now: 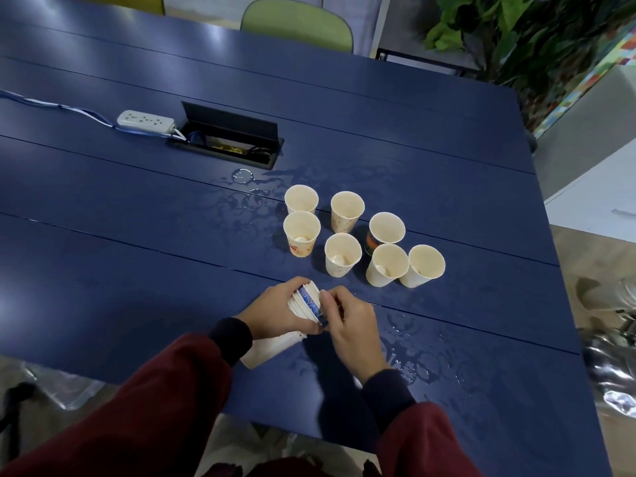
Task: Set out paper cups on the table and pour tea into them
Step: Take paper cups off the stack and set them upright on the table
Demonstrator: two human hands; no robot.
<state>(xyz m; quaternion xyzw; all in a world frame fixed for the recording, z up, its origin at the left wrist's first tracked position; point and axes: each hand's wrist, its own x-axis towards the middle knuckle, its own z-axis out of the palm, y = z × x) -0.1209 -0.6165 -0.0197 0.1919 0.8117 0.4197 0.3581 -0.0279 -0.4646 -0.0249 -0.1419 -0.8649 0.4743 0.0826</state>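
Observation:
Several paper cups stand upright in a cluster on the blue table point(137, 208), among them a front-left cup point(301, 233) and a far-right cup point(424, 265). A stack of nested paper cups point(275, 342) lies tilted near the table's front edge. My left hand point(275, 313) grips the stack around its rim end. My right hand point(351, 330) pinches the blue-patterned rim of the outermost cup point(309, 302) on that stack. No teapot or tea container is in view.
Water puddles point(413, 352) lie to the right of my hands and behind the cups. An open cable box point(229, 136) and a white power strip point(144, 121) sit at the back left. A green chair point(297, 24) and plants point(516, 36) stand beyond the table.

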